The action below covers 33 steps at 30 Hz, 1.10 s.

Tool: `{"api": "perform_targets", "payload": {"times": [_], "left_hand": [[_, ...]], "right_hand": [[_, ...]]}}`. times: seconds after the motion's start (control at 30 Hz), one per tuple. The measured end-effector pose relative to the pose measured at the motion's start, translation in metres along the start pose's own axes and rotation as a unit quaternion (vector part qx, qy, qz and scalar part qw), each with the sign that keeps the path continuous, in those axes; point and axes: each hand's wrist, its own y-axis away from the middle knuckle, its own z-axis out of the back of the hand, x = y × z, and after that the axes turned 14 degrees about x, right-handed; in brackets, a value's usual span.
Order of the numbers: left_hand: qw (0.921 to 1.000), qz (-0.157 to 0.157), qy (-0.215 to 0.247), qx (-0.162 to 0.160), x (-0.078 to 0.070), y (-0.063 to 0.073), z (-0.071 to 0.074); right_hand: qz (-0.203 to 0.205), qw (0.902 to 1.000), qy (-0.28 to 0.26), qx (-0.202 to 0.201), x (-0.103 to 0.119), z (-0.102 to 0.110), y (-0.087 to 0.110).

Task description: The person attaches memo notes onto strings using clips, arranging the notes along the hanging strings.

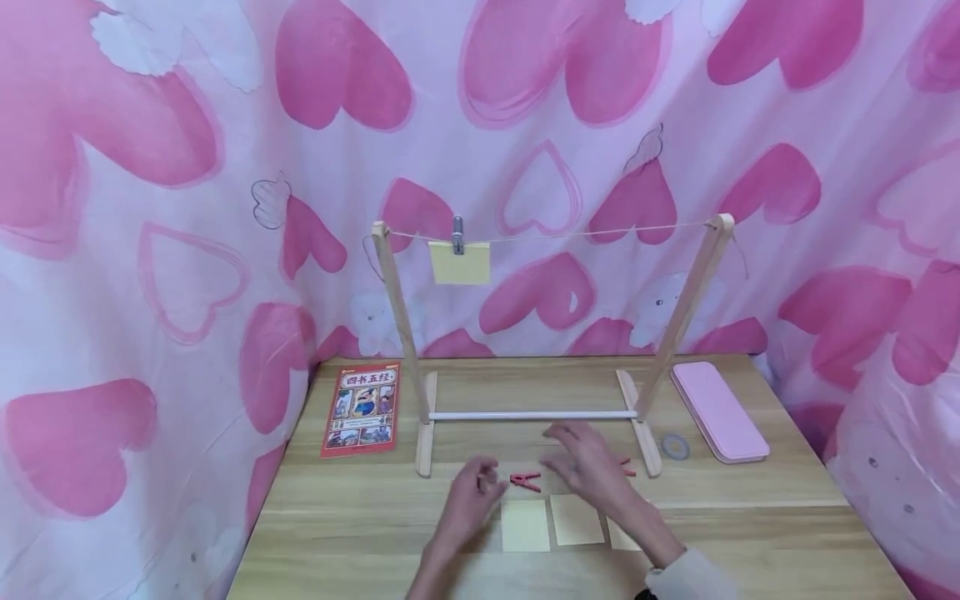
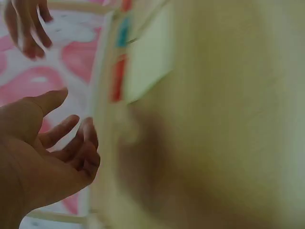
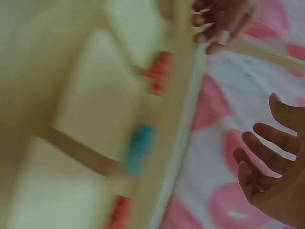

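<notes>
My left hand (image 1: 471,500) hovers over the table with loosely curled fingers and nothing in them. To its right a red clothespin (image 1: 526,481) lies behind a pale yellow paper note (image 1: 525,527). My right hand (image 1: 592,475), fingers spread and holding nothing, is over the row of clothespins. Partly hidden by it in the head view, a second red clothespin (image 1: 628,468) lies at the right. Between the two red ones, a blue clothespin (image 3: 139,149) shows in the right wrist view. Two more notes, a middle note (image 1: 577,523) and a right note (image 1: 622,537), lie near the right forearm.
A wooden frame (image 1: 405,333) stands behind with a string (image 1: 570,236) tied across its posts. From the string hangs a yellow note (image 1: 461,268) under a grey clothespin (image 1: 458,236). A red booklet (image 1: 362,410), a tape roll (image 1: 676,437) and a pink case (image 1: 720,412) flank the frame.
</notes>
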Motion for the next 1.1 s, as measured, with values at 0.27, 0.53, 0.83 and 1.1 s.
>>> {"api": "perform_targets", "payload": {"times": [0.27, 0.53, 0.83, 1.1], "left_hand": [[0.9869, -0.040, -0.142, -0.067, 0.042, 0.019, -0.034], [0.9785, -0.073, -0.180, -0.068, 0.050, 0.013, -0.035], [0.9776, -0.041, -0.201, -0.047, 0.048, 0.007, -0.039], [0.9778, -0.029, -0.198, -0.063, 0.054, 0.004, -0.046]], "right_hand": [[-0.022, 0.9978, 0.027, 0.056, -0.011, -0.067, 0.016], [-0.047, 0.9963, 0.026, 0.067, -0.015, -0.084, 0.021], [-0.041, 0.9979, 0.033, 0.038, -0.021, -0.092, 0.023], [-0.025, 0.9878, -0.153, -0.006, -0.022, -0.076, 0.018]]}}
